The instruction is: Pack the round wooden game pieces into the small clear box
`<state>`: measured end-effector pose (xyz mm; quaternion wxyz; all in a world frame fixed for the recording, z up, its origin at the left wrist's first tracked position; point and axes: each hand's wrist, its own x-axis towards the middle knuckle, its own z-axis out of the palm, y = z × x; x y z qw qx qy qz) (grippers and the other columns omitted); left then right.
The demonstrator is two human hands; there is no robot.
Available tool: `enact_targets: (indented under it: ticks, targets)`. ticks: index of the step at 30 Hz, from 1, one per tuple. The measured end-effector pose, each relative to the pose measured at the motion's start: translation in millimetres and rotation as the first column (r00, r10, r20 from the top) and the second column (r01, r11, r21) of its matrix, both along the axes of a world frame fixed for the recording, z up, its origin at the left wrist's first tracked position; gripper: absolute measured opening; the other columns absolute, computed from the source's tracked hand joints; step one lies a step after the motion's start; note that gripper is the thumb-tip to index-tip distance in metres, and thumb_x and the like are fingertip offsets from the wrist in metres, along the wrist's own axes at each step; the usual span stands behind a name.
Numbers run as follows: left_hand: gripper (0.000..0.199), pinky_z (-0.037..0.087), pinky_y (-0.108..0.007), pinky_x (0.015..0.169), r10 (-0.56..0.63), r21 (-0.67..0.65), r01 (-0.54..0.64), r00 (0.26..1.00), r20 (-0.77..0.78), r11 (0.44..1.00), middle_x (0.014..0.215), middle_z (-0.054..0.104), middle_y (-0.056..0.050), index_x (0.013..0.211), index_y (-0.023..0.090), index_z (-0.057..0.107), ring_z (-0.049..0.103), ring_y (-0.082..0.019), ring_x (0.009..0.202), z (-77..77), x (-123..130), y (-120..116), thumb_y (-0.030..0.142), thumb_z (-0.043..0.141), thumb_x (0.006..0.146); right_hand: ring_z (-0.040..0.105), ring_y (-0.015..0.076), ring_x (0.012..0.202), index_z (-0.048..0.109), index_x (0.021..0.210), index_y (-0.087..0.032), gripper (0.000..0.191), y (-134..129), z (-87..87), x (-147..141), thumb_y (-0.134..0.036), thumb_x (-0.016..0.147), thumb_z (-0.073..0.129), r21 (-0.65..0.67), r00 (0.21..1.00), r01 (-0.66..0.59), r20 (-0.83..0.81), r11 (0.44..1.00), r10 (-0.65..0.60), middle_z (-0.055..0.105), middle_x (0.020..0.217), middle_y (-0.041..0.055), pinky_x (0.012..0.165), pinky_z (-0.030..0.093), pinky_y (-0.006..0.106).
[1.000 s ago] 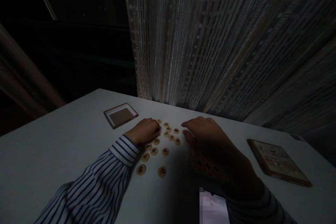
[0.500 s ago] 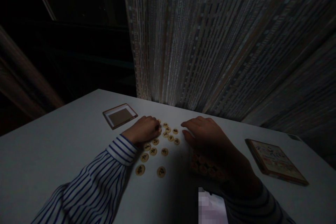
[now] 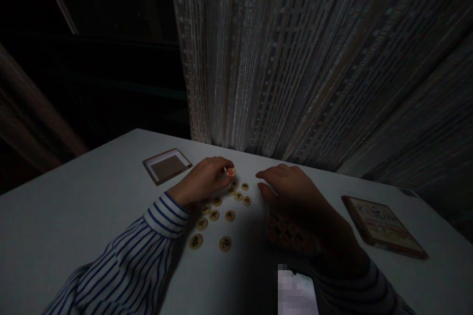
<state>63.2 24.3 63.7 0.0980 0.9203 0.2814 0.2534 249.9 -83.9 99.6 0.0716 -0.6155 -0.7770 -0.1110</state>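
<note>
My left hand (image 3: 205,179) pinches a round Chinese chess piece with a red character (image 3: 230,172) between thumb and fingers, just over the far end of the loose pieces. Wooden pieces with dark characters (image 3: 214,215) lie scattered on the white table below and in front of it. My right hand (image 3: 286,184) hovers to the right of them, thumb and fingers apart, with nothing visible between them. Beneath the right wrist, in shadow, several pieces sit together in rows (image 3: 284,234); the arm covers part of them.
An open shallow box part (image 3: 168,177) lies at the back left of the white table (image 3: 92,197). On the right lies a flat box lid with printed artwork (image 3: 384,226). A bright, pixelated screen (image 3: 297,293) is at the front edge. A striped curtain (image 3: 258,59) hangs behind.
My left hand has moved slightly right and lifted, and the red-character piece now shows in its fingertips. My right hand has hardly moved.
</note>
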Motion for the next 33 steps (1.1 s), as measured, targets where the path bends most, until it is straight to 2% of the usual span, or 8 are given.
enact_targets:
  ticks: [5,8,12,14,16,19,27,33]
  targets:
    - [0.022,0.046,-0.026,0.075,-0.045,-0.144,0.079,0.974,0.223,0.986,0.088,0.063,-0.004,0.095,0.016,0.061,0.058,-0.015,0.081,3.7,3.6,-7.5,0.025,0.054,0.076,0.056,0.0226,0.096,0.062,0.103,-0.019,0.026,-1.0,0.1,1.8,-0.023,0.084,0.046,-0.017,1.000,-0.001,0.003,1.000,0.001,0.066,0.101,0.0077,0.079,0.037,0.034]
    - [0.023,0.046,-0.026,0.074,-0.018,-0.303,0.131,0.937,0.348,0.944,0.090,0.064,-0.005,0.093,0.015,0.061,0.058,-0.015,0.081,5.8,8.1,-13.4,0.028,0.057,0.074,0.056,0.0227,0.096,0.062,0.103,-0.019,0.026,-1.8,1.0,2.2,-0.024,0.084,0.046,-0.017,1.000,0.000,0.009,1.000,0.000,0.066,0.101,0.0076,0.079,0.038,0.035]
    - [0.028,0.044,-0.021,0.057,0.071,-0.580,0.229,0.891,0.448,0.782,0.068,0.060,0.001,0.093,0.015,0.057,0.055,-0.011,0.062,7.9,13.1,-18.9,0.032,0.061,0.071,0.056,0.0231,0.097,0.062,0.104,-0.019,0.026,-3.0,3.3,1.8,-0.025,0.084,0.046,-0.022,1.000,0.014,0.003,1.000,-0.014,0.066,0.101,0.0076,0.080,0.038,0.035]
    - [0.030,0.042,-0.020,0.054,0.112,-0.663,0.270,0.874,0.473,0.698,0.062,0.057,0.004,0.093,0.016,0.056,0.053,-0.009,0.057,8.6,14.4,-19.9,0.031,0.064,0.068,0.056,0.0230,0.098,0.062,0.104,-0.019,0.026,-3.9,4.7,1.4,-0.025,0.084,0.046,-0.023,1.000,0.017,-0.004,1.000,-0.017,0.066,0.101,0.0080,0.081,0.038,0.035]
    - [0.031,0.042,-0.020,0.057,0.155,-0.702,0.296,0.851,0.502,0.648,0.064,0.058,0.004,0.091,0.016,0.055,0.055,-0.009,0.059,9.3,15.3,-20.5,0.028,0.067,0.065,0.056,0.0232,0.098,0.063,0.103,-0.018,0.025,-4.8,5.9,1.2,-0.024,0.084,0.046,-0.024,1.000,0.018,-0.009,1.000,-0.018,0.066,0.101,0.0082,0.082,0.038,0.035]
    - [0.030,0.042,-0.021,0.060,0.203,-0.729,0.312,0.827,0.524,0.608,0.067,0.060,0.004,0.088,0.017,0.056,0.056,-0.009,0.061,10.5,17.2,-22.5,0.026,0.069,0.063,0.056,0.0235,0.098,0.063,0.102,-0.018,0.025,-6.1,7.6,1.5,-0.023,0.084,0.046,-0.017,1.000,0.019,-0.013,1.000,-0.019,0.066,0.102,0.0086,0.082,0.039,0.036]
    - [0.024,0.041,-0.021,0.059,0.185,-0.740,0.333,0.833,0.521,0.584,0.064,0.062,0.003,0.085,0.016,0.058,0.056,-0.010,0.061,11.8,19.7,-31.3,0.030,0.068,0.067,0.057,0.0221,0.098,0.062,0.106,-0.019,0.027,-13.7,14.7,7.9,-0.024,0.084,0.047,0.015,0.999,0.022,-0.036,1.000,-0.021,0.066,0.104,0.0080,0.083,0.040,0.035]
    - [0.025,0.043,-0.023,0.063,0.192,-0.770,0.370,0.828,0.527,0.520,0.062,0.064,0.002,0.084,0.016,0.061,0.058,-0.011,0.061,9.5,23.8,-35.9,0.031,0.069,0.067,0.057,0.0227,0.098,0.062,0.106,-0.018,0.027,-24.1,12.7,18.9,-0.022,0.084,0.048,-0.007,0.999,0.047,-0.018,0.999,-0.047,0.066,0.103,0.0083,0.083,0.040,0.036]
